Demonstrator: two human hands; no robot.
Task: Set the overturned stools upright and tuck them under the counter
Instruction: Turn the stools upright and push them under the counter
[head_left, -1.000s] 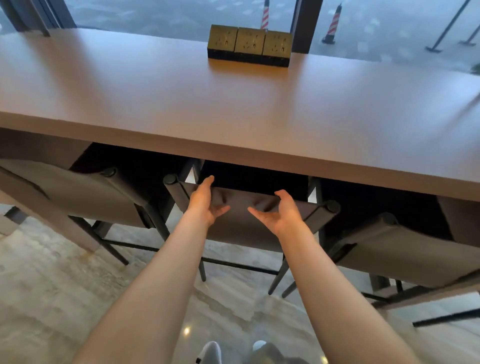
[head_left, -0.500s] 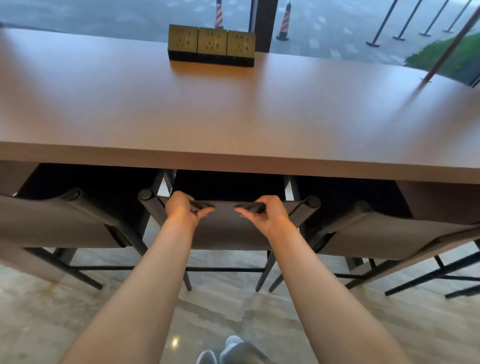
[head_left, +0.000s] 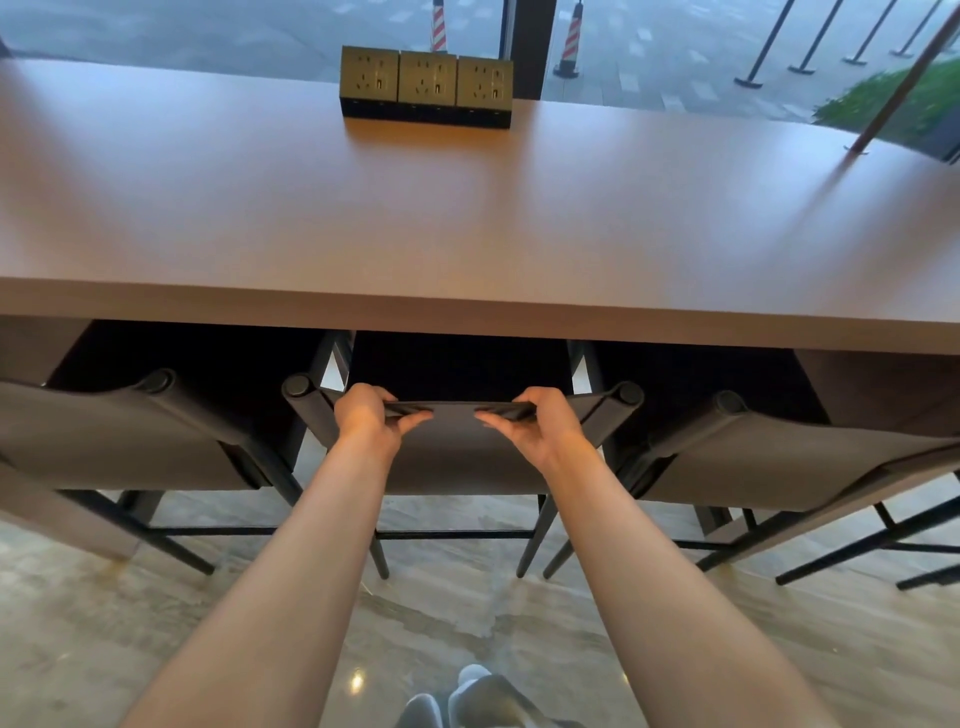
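**Here, both hands clamp the middle stool's seat**

Nearest, the toes of pale shoes (head_left: 467, 693) show on the glossy stone floor (head_left: 130, 649). Two bare forearms reach forward. The left hand (head_left: 366, 418) and the right hand (head_left: 540, 423) each grip the upper edge of the middle stool (head_left: 457, 462), fingers curled over it and thumbs pressed on the near face of the grey seat. That stool stands upright on dark legs, its far part under the counter's front edge. It sits between the left stool (head_left: 119, 436) and the right stool (head_left: 779, 460), both upright too. The brown counter (head_left: 467, 223) carries a brass socket block (head_left: 426, 85) at its far edge. Beyond the glass stand striped traffic cones (head_left: 570, 41).
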